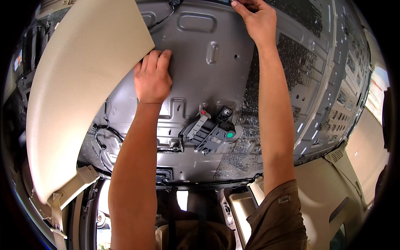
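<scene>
My left hand is closed, its fingers curled down at the corner of a large beige seat backrest. Their tips are hidden, so whether they grip its edge or press on the grey metal floor panel cannot be made out. Farther off, at the top edge of the view, my right hand has its fingers bent and its thumb against a small dark thing. The view cuts off most of what that hand holds. Between my forearms, a black electronic module with a green dot and a red spot sits on the metal.
Dark textured damping sheets cover parts of the metal on the right. A thin black cable runs near the far edge, and more wiring lies left of my left forearm. A beige seat belt hangs at the lower left. Beige trim stands lower right.
</scene>
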A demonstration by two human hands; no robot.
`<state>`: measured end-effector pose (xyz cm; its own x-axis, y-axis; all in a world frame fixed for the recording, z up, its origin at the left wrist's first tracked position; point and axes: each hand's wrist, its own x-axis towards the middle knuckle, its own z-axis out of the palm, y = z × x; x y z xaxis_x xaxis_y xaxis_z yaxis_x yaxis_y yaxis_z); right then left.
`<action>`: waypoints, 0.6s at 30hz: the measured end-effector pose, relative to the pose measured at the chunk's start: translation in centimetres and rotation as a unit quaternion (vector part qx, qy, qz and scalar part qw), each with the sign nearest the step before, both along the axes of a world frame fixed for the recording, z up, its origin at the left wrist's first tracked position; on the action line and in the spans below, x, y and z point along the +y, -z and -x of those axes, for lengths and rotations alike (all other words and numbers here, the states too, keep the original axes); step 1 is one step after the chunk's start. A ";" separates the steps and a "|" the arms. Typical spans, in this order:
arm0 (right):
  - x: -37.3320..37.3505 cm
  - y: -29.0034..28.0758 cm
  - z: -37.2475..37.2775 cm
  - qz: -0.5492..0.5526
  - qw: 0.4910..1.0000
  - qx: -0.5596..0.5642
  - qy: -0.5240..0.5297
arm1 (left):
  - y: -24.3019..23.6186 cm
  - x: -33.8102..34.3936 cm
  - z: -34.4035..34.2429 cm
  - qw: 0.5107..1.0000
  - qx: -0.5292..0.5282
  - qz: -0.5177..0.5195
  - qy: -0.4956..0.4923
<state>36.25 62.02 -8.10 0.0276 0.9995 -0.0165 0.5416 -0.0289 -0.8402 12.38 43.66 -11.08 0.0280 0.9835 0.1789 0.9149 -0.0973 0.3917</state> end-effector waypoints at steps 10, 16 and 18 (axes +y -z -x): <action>-0.7 -0.6 0.0 -0.030 0.999 -0.029 -0.016 | -0.1 0.0 -0.2 1.000 0.002 0.002 0.000; -1.2 0.0 0.3 -0.051 0.998 -0.028 -0.006 | 0.0 0.0 -0.1 1.000 0.006 0.002 0.002; -1.2 0.2 0.4 -0.065 0.998 -0.015 -0.011 | 0.1 0.0 0.0 1.000 0.009 0.002 0.000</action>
